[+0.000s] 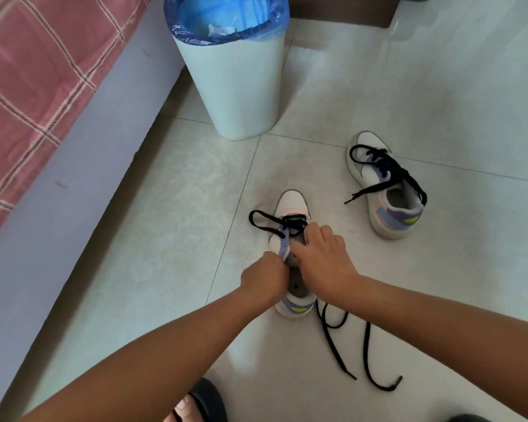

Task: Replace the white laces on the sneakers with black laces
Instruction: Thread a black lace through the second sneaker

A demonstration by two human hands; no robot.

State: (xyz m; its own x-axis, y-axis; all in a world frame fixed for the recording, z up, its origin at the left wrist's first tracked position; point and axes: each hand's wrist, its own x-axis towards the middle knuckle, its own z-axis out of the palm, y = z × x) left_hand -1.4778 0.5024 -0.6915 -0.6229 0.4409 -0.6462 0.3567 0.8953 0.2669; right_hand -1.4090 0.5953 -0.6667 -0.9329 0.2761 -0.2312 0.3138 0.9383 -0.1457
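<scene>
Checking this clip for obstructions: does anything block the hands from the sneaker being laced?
Nothing visible does. The left hand and right hand are already on the near white sneaker, working its loose black lace. The white bin stands well clear.

Bare forearms, no sleeves; a dark slipper [207, 397] on one foot.

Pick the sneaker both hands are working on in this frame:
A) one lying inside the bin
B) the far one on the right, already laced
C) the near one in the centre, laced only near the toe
C: the left hand and right hand are on the near sneaker, whose black lace trails loose on the floor.
</scene>
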